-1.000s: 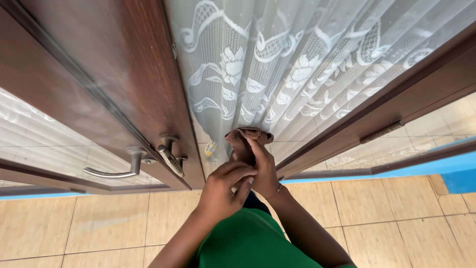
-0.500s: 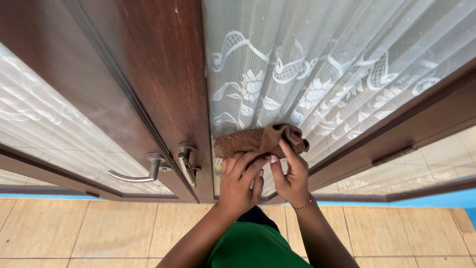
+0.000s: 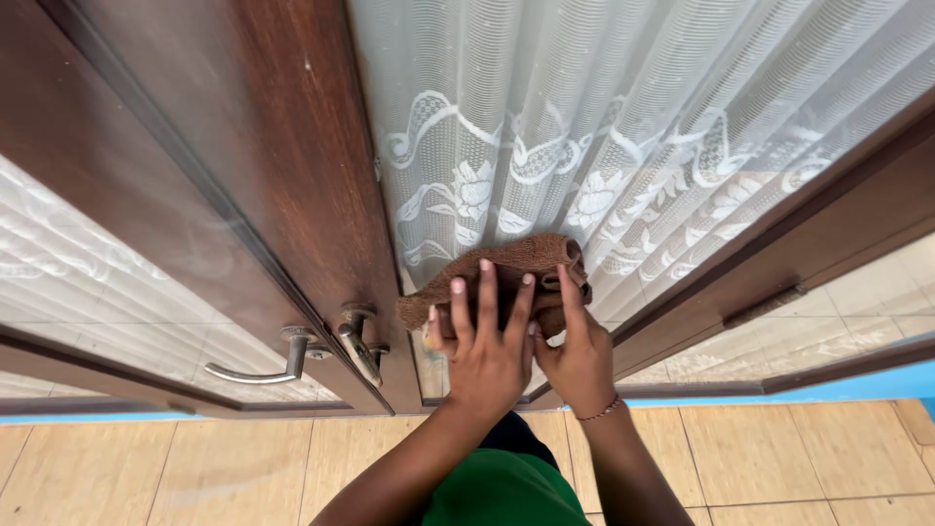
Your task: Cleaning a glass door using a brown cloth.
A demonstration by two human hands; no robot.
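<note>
A brown cloth (image 3: 506, 263) is pressed flat against the glass pane of a wooden door, over the white lace curtain (image 3: 623, 127) behind the glass. My left hand (image 3: 484, 341) lies on the cloth's lower left part with fingers spread. My right hand (image 3: 577, 349) sits beside it, its fingers curled up over the cloth's right end. Both forearms reach up from the bottom of the view.
The dark wooden door frame (image 3: 292, 175) runs up the middle left. A metal lever handle (image 3: 255, 368) and a second handle (image 3: 358, 346) stick out just left of my hands. Beige floor tiles (image 3: 195, 468) and a blue strip (image 3: 877, 385) lie below.
Both hands and the cloth have moved up the glass from the pane's lower edge. My left hand has spread flat over the cloth.
</note>
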